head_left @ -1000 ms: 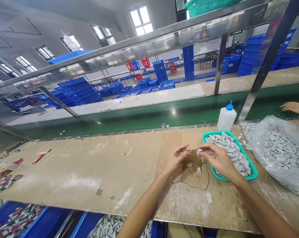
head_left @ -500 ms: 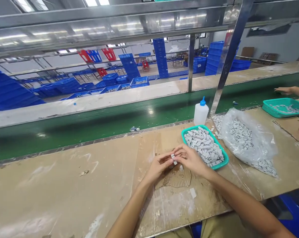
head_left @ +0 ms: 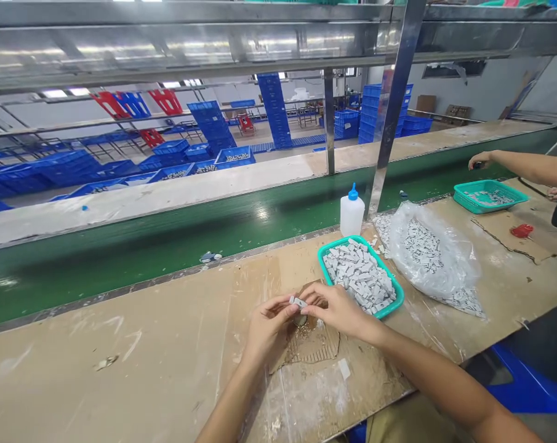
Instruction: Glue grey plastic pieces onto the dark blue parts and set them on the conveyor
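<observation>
A small light-grey rectangular piece (head_left: 298, 302) is pinched between the fingertips of my left hand (head_left: 266, 323) and my right hand (head_left: 337, 309). Both hands meet just above a torn scrap of cardboard (head_left: 319, 349) on the bench. Some small round thing (head_left: 300, 320) shows under my fingers, too covered to name. Close to my right hand stands a green basket (head_left: 400, 300), heaped with similar grey pieces (head_left: 359, 277). A small white piece (head_left: 344, 368) lies by the cardboard's near edge.
Behind the basket stands a white squeeze bottle (head_left: 352, 215) with a blue cap. To its right an open plastic bag (head_left: 458, 264) spills grey pieces. A green conveyor belt (head_left: 278, 221) runs past the bench. At far right, a co-worker's hand (head_left: 481, 161) is above the belt, beyond another green basket (head_left: 490, 208).
The camera view has turned right, so the scene sits further left. The grey piece has been turned between my fingers. The co-worker's hand at right has changed its pose.
</observation>
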Tool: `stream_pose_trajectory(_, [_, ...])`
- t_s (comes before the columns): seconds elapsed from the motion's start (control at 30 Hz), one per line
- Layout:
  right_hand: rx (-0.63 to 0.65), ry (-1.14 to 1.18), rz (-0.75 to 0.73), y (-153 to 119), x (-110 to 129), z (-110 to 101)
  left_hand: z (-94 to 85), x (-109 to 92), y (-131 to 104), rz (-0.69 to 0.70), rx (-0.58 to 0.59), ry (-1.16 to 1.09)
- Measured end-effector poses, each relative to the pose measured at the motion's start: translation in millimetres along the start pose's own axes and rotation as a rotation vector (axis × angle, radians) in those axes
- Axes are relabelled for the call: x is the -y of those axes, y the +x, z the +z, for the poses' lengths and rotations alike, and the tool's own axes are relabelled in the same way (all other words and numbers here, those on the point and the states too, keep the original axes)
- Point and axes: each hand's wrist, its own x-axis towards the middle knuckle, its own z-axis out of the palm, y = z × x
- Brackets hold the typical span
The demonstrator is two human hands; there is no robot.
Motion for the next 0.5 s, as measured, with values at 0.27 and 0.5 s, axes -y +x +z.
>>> stream_pose_trajectory(0.27, [-0.043, -0.01, -0.022, 0.3, -0.9, 1.6, -2.6, -1.9, -0.2, 0.102, 0.008, 0.2])
stream_pose_trajectory(0.5, [-0.064, -0.014, -0.053, 0.4, -2.1, 2.0, -9.6, -1.1, 2.5, 0.302, 0.117, 0.375])
